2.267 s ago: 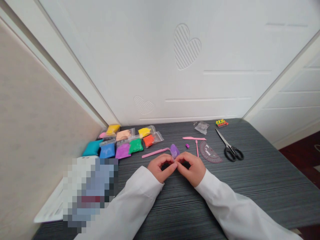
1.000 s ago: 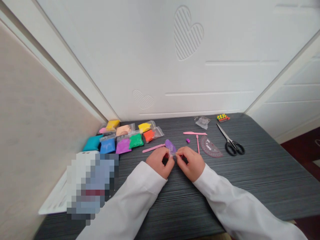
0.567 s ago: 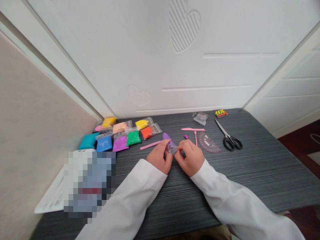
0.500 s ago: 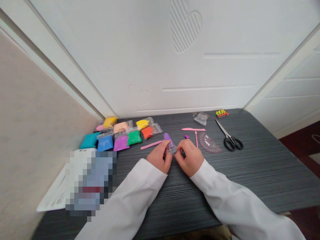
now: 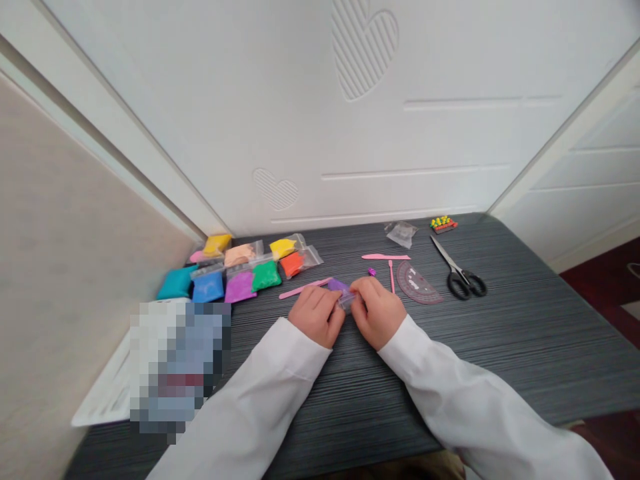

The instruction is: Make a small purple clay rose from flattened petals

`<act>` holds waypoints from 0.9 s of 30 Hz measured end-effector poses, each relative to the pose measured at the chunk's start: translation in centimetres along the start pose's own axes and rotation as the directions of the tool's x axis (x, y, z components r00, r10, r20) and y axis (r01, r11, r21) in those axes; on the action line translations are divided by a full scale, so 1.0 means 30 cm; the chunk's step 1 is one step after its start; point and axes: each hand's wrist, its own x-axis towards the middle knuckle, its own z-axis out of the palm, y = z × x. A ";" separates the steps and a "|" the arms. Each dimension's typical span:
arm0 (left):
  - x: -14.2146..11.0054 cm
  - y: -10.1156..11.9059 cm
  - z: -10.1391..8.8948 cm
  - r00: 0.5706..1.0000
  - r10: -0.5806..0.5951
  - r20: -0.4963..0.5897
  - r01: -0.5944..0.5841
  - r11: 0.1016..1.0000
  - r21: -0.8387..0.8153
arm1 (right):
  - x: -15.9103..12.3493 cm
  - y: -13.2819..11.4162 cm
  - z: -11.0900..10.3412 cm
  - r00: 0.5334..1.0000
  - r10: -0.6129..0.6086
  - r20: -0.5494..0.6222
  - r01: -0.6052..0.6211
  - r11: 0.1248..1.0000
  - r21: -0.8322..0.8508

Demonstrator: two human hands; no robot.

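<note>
A small clear zip bag with purple clay (image 5: 339, 285) is between my two hands, above the dark table. My left hand (image 5: 316, 315) is closed on the bag's left side. The fingers of my right hand (image 5: 379, 312) pinch its right edge near the clear zip end. Just beyond my left hand lies a pink modelling tool (image 5: 305, 287). A small purple clay piece (image 5: 371, 271) sits past my right hand, with another thin pink tool (image 5: 391, 277) beside it. My fingers cover part of the bag.
Bags of coloured clay (image 5: 240, 287) lie at the left back. Nearer are a white sheet (image 5: 107, 380) and a blurred-out item (image 5: 187, 367). At right are a pink clay knife (image 5: 385, 257), a protractor (image 5: 417, 283), scissors (image 5: 457, 273), a crumpled clear bag (image 5: 401, 233) and a small yellow-and-red piece (image 5: 443, 224).
The purple bag has tipped from standing up between my fingertips to lying lower and leftward, more covered by my hands. My fingers have shifted along its clear end. The view has tilted down slightly.
</note>
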 end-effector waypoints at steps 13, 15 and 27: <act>0.029 -0.009 -0.002 0.753 -0.435 0.493 0.600 0.149 -0.786 | 0.034 0.033 -0.007 0.865 0.338 0.369 -0.462 0.253 0.850; 0.034 -0.012 -0.005 0.693 -0.432 0.577 0.655 0.043 -0.754 | 0.033 0.027 -0.010 0.867 0.339 0.364 -0.450 0.220 0.866; 0.036 -0.021 -0.012 0.635 -0.437 0.637 0.649 -0.144 -0.747 | 0.034 0.060 -0.067 0.988 0.066 0.141 -0.136 0.806 0.576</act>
